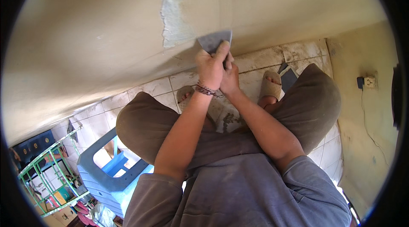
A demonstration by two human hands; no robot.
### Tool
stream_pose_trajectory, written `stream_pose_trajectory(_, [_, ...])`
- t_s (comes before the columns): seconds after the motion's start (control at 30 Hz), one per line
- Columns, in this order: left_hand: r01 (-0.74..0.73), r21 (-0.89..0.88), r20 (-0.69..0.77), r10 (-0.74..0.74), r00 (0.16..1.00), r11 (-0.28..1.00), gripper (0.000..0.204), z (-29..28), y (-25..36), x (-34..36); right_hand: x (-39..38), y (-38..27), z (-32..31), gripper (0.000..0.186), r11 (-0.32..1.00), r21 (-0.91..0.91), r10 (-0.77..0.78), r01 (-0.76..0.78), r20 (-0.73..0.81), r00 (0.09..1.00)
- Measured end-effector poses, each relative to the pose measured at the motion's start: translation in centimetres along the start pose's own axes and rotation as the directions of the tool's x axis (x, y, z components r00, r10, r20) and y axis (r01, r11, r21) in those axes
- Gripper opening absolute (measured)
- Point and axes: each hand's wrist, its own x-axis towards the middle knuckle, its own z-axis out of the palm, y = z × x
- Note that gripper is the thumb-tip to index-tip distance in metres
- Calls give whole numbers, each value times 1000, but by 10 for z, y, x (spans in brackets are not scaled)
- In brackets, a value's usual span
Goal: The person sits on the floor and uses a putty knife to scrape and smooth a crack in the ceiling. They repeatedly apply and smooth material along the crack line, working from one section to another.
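Observation:
Both my hands are closed together round the handle of a wide-bladed scraper (pixel 215 39). My left hand (pixel 209 68), with a dark beaded bracelet at the wrist, is in front, its thumb pointing up toward the blade. Partly hidden behind it, my right hand (pixel 230 80) grips lower down. The handle is mostly covered by my fingers. The grey blade is at the beige wall (pixel 272 1), near its foot; I cannot tell whether its edge touches. Left of the blade runs a pale bluish strip (pixel 174 9) with a ragged left edge, where the coating is gone.
Dirty white floor tiles (pixel 264 58) run along the wall between my sandalled feet. A dark flat piece (pixel 289 78) lies beside my right foot. On the right wall, a black plug (pixel 360 83) with a cable sits in a socket. Behind left stand a blue plastic chair (pixel 91 176) and a green metal rack (pixel 50 171).

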Motion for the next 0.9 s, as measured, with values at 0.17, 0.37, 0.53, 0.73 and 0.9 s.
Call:
stream_pose_trajectory(0.17, [110,187,1,-112,994,976,24,-24,-43,1,-10,25,-11,51,970,-106,232,-219,136,963])
stream_pose_trajectory(0.37, [58,181,41,-66,997,982,25,-21,-23,2,-2,19,-6,52,994,-48,99,-97,56,993])
stream_pose_trajectory(0.53, [63,171,28,-69,997,983,24,-6,-27,2,1,31,-16,56,980,-77,194,-185,121,974])
stream_pose_trajectory(0.73, [153,117,31,-158,987,981,25,-10,-65,3,-2,44,-31,54,923,-218,350,-318,124,929])
stream_pose_trajectory(0.9, [57,166,75,-70,995,985,22,6,-27,3,5,17,-32,55,978,-52,207,-203,89,974])
